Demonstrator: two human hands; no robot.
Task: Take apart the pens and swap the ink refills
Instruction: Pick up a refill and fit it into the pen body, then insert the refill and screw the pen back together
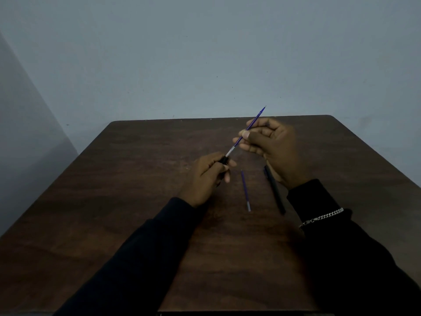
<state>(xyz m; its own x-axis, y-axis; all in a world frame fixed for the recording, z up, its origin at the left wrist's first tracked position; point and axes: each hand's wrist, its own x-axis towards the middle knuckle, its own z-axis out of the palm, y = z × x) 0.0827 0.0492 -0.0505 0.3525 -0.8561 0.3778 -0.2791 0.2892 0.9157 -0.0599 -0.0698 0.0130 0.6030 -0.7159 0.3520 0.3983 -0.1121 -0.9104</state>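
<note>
two hands are working above a dark wooden counter. the left hand is curling its grip around a black pen barrel, with only the barrel's mouth showing past the fingers. a blue refill is meeting that mouth with its clear lower end and slanting up toward 1 o'clock; how far it is reaching inside is not showing. the right hand is pinching this refill near its middle — thumb and forefinger clamped on it, the other fingers loosely curled. a second blue refill is lying on the counter at 5 o'clock from the left hand, running roughly from 12 to 6. just beside it, at 3 o'clock, a second black barrel is lying nearly parallel, its far end hiding under the right hand. a silver chain bracelet is sitting over the dark right sleeve.
</note>
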